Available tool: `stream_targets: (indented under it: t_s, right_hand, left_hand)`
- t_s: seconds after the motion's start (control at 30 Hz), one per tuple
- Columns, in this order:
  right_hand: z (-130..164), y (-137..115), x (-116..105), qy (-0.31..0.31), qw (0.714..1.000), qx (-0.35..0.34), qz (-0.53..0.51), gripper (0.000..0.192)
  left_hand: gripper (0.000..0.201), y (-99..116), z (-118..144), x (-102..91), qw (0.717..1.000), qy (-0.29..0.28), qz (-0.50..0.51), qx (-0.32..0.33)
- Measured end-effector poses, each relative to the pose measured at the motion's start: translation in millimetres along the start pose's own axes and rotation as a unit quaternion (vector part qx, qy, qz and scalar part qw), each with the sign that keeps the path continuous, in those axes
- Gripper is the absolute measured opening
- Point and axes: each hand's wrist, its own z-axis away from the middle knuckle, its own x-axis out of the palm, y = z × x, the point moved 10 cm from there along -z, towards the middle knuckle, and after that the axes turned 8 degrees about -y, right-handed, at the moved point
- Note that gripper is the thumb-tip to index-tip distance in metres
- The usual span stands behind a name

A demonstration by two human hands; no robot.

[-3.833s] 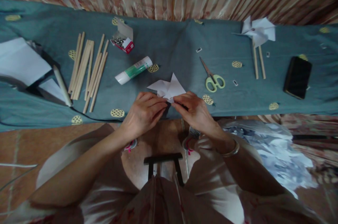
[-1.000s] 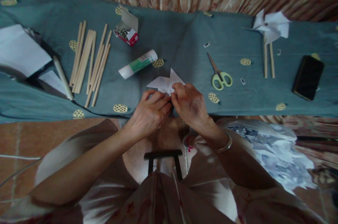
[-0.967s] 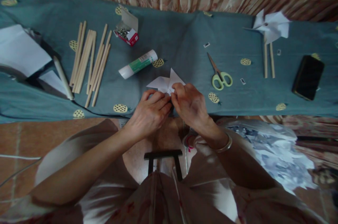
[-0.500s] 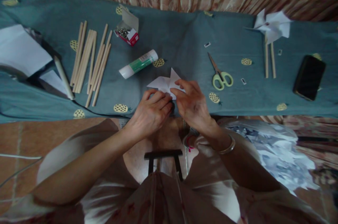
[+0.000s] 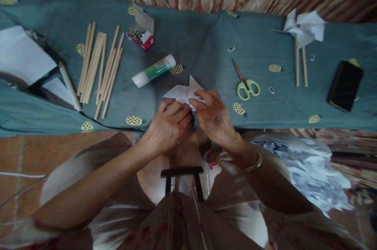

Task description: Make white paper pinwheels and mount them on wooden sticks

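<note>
A white folded paper pinwheel piece lies on the teal cloth near the front edge. My left hand presses down on its near part with curled fingers. My right hand pinches a flap of the same paper between thumb and fingers. Both hands hide the paper's near half. A glue stick lies just left of the paper. Green-handled scissors lie to the right of it.
Several wooden sticks lie at the left, beside white sheets. An open red pin box sits at the back. A finished white pinwheel on sticks and a black phone lie at the right. Paper scraps cover the floor.
My right hand has shifted from pressing beside the left hand to lifting and pinching a flap of the paper, fingers now spread over it. The left hand stays in place.
</note>
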Motion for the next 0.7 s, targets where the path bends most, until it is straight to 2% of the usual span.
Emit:
stream_targets:
  t_s: [0.23,0.43,0.7]
  right_hand:
    - [-2,-6,7,-0.025,0.997,0.001,0.068,0.026]
    - [-8,-16,22,-0.072,0.992,-0.013,0.104,0.021]
    - [-10,-17,26,-0.033,0.995,-0.029,0.086,0.026]
  left_hand:
    - [0.016,2,-1,0.0,1.0,-0.01,-0.017,0.002]
    - [0.015,2,0,1.2,1.0,-0.016,-0.016,0.009]
    - [0.017,-2,-1,-11.2,1.0,-0.006,0.012,0.008]
